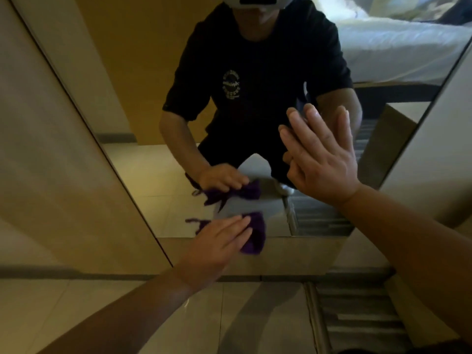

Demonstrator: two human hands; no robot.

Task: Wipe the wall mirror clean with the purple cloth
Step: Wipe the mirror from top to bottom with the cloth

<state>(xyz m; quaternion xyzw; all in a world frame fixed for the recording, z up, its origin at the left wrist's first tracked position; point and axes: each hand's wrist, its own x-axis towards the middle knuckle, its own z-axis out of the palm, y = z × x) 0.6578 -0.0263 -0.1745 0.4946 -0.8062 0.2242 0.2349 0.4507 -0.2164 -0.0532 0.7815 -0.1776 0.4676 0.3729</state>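
The purple cloth (252, 235) is a small bunched wad of knitted or woolly fabric, deep violet, with a loose strand trailing off to its left; it lies against the very bottom edge of the wall mirror (158, 159), partly over the lower border. The left hand (217, 247) presses it flat to the glass with fingers straight and close together, covering the cloth's left part while the right part sticks out beyond the fingertips. Higher up and to the right, the right hand (320, 159) is laid palm-first on the glass, fingers extended and slightly spread, holding nothing. The mirror is a tall, frameless pane, smooth and glossy, set between pale matte wall panels (51, 139). In its reflection a crouching person in a black short-sleeved shirt with a round pale print shows, along with a doubled image of the cloth, a bed (398, 49) with rumpled white bedding, and tan walls. Below the mirror the floor (178, 318) is of large, shiny, cream tiles with thin joints, and a slatted grille (357, 315) lies to the right.
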